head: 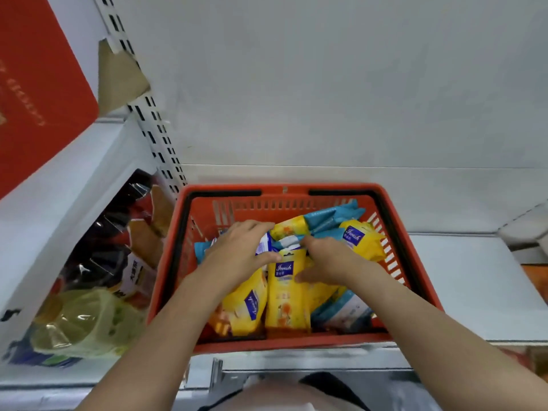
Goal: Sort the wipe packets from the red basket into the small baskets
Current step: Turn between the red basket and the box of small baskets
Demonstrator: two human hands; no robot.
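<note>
A red basket [394, 232] sits on a white shelf, filled with several yellow and blue wipe packets. Both my hands are inside it. My left hand [237, 250] wraps over a white-and-blue packet [264, 243] near the basket's middle, thumb under its edge. My right hand [329, 259] grips the top of an upright yellow packet [286, 295], thumb on its front. More yellow packets [360, 238] and blue packets [332, 216] lie toward the far right side. No small baskets are in view.
To the left, a white divider separates a compartment holding dark snack bags [118, 232] and a green plastic bag [86, 324]. A slotted shelf upright [154, 126] rises behind. The white shelf surface [474, 277] extends to the right of the basket.
</note>
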